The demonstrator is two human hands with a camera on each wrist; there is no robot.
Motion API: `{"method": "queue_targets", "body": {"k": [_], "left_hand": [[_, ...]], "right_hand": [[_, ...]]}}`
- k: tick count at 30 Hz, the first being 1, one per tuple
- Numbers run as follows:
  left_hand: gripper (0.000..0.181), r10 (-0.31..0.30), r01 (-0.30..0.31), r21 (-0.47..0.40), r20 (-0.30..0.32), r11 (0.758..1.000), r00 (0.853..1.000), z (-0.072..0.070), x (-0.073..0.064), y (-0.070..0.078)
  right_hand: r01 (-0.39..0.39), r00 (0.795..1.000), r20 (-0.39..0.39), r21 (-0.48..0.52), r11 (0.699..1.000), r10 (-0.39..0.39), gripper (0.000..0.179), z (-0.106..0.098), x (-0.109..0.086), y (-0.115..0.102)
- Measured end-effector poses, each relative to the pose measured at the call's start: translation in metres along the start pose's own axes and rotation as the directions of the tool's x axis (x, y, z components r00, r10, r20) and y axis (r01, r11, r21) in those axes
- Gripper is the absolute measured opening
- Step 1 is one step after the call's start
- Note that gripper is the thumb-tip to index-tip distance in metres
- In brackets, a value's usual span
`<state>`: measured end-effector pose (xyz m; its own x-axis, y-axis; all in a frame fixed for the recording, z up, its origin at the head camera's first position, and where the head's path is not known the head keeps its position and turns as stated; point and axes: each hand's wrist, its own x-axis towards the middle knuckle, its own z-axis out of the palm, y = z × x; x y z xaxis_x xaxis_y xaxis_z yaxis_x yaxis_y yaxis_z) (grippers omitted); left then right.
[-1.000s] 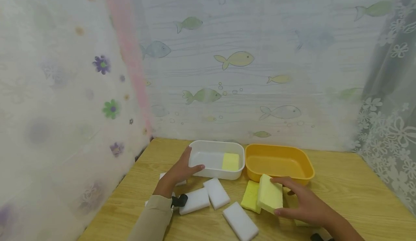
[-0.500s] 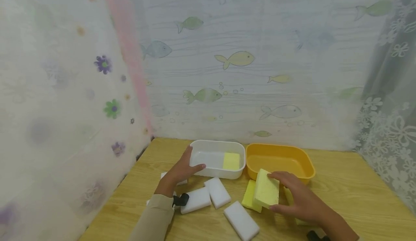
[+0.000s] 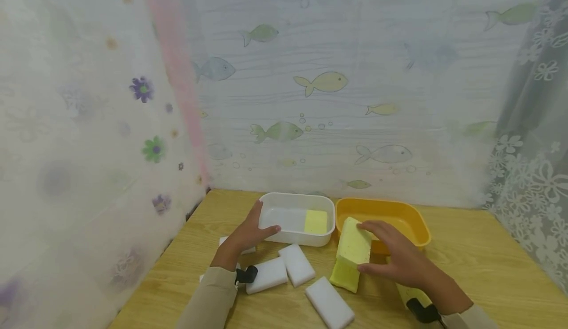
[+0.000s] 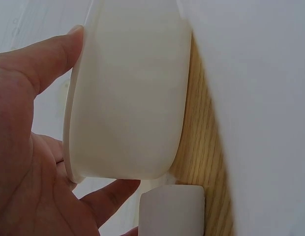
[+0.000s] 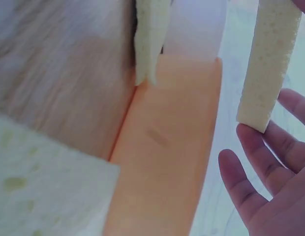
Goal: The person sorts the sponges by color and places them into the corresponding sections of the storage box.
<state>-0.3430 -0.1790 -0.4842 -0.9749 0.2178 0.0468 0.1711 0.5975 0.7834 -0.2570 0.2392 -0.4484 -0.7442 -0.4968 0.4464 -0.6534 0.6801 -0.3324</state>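
Note:
My right hand (image 3: 395, 255) pinches a pale yellow sponge (image 3: 355, 242) between thumb and fingertips, tilted above the table in front of the orange basin (image 3: 417, 220). In the right wrist view the fingers meet the edge of this sponge (image 5: 268, 69). Below it, a brighter yellow sponge (image 3: 346, 275) lies on the table, partly covered. My left hand (image 3: 248, 230) rests at the left end of the white basin (image 3: 293, 237), thumb and fingers spread and fairly straight, touching its rim (image 4: 74, 113). Inside that basin lies one yellow sponge (image 3: 316, 222) at the right end.
Several white sponge blocks lie in front of the white basin, among them one block (image 3: 297, 265) and a nearer one (image 3: 330, 303). Another yellow sponge (image 3: 412, 295) lies under my right forearm. A patterned curtain (image 3: 319, 122) hangs behind the wooden table (image 3: 470, 255).
My right hand has moved left and away from me, bringing the sponge up in front of the orange basin's left end. The left hand stays at the white basin.

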Motion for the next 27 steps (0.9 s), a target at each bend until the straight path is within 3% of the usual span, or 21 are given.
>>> {"method": "queue_targets", "body": {"k": [8, 17, 27], "left_hand": [[0.118, 0.002, -0.002, 0.009, -0.002, 1.000, 1.000, 0.001, 0.001, -0.002], [0.117, -0.001, 0.001, 0.006, 0.004, 1.000, 1.000, 0.001, 0.001, -0.002], [0.116, -0.004, 0.004, 0.003, -0.003, 1.000, 1.000, 0.001, 0.001, -0.001]], "right_hand": [[0.019, 1.000, -0.001, -0.036, 0.999, -0.019, 0.083, 0.001, 0.017, -0.005], [-0.022, 0.999, 0.037, -0.020, 1.000, 0.023, 0.085, 0.000, 0.032, -0.010], [-0.007, 0.999, 0.032, -0.005, 1.000, 0.007, 0.083, 0.004, 0.047, -0.015]]}}
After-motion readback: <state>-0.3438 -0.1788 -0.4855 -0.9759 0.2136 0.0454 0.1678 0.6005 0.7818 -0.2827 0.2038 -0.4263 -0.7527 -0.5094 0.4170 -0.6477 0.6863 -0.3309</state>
